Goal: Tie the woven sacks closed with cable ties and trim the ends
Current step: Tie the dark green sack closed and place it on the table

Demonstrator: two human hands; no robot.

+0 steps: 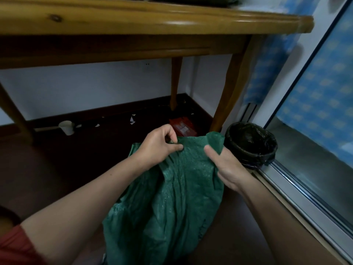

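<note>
A green woven sack point(172, 197) stands on the dark floor in front of me, its top edge spread between both hands. My left hand point(158, 144) pinches the gathered folds at the left of the sack's mouth. My right hand point(223, 165) grips the right corner of the mouth, thumb over the fabric. No cable tie or cutter is visible.
A wooden table point(152, 22) stands right above and behind the sack, one leg point(229, 96) close to its far right. A black-lined bin point(252, 144) sits by the sliding window track point(298, 186). A red box point(183, 127) and a white cup point(66, 127) lie under the table.
</note>
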